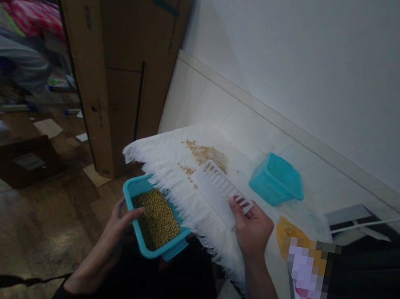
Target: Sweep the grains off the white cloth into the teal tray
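Observation:
My left hand (121, 223) grips the left rim of a blue plastic bin (148, 253), its thumb over the edge. Many round yellow-green beans (159, 217) lie in the bin, which sits just below the fringed edge of a white tablecloth (161, 148). My right hand (254, 226) is closed on the near end of a flat white plastic board with slots (211, 193). The board rests over or just above the cloth, and I cannot tell which. Loose beans (204, 155) are scattered on the cloth past its far end.
A second blue bin (277, 181) stands on the cloth near the wall. An orange packet (285, 236) and a dark bag (373, 283) are at the right. A tall cardboard box (124, 53) stands at the left; beyond it a seated person's leg (11, 57) shows.

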Demonstrator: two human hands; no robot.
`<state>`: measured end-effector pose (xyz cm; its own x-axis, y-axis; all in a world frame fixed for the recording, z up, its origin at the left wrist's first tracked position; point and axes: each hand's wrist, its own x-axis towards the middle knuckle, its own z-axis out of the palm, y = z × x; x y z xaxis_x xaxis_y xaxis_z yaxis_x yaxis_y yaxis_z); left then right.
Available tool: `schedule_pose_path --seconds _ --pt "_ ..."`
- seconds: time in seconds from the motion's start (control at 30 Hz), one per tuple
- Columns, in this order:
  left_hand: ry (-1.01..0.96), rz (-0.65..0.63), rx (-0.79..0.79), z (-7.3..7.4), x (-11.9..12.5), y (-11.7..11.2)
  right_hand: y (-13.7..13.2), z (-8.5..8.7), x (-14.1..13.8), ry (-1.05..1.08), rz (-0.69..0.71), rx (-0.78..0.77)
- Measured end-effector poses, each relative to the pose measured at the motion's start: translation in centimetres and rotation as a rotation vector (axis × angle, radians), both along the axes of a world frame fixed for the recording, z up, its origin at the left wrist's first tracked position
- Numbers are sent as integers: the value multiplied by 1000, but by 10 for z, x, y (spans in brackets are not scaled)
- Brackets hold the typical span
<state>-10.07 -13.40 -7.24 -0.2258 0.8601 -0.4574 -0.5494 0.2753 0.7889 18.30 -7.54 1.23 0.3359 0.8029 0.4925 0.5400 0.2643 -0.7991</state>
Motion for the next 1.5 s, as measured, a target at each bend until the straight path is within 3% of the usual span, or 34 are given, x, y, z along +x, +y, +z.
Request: schedule_pose_path --seconds 0.47,0.83,1.03,1.23,1.5 --pt "68 -11 -50 -2 -3 5 6 -4 -6 63 106 -61" --pt "79 -7 -77 -1 -3 8 -29 -10 -13 11 200 -42" --pt "76 0 -59 -2 -3 7 -17 -10 10 22 3 2" --pt "70 2 -70 1 -2 6 0 -9 31 -113 -211 49" --pt "64 -9 -56 -3 -3 4 7 -13 12 -176 -140 10"
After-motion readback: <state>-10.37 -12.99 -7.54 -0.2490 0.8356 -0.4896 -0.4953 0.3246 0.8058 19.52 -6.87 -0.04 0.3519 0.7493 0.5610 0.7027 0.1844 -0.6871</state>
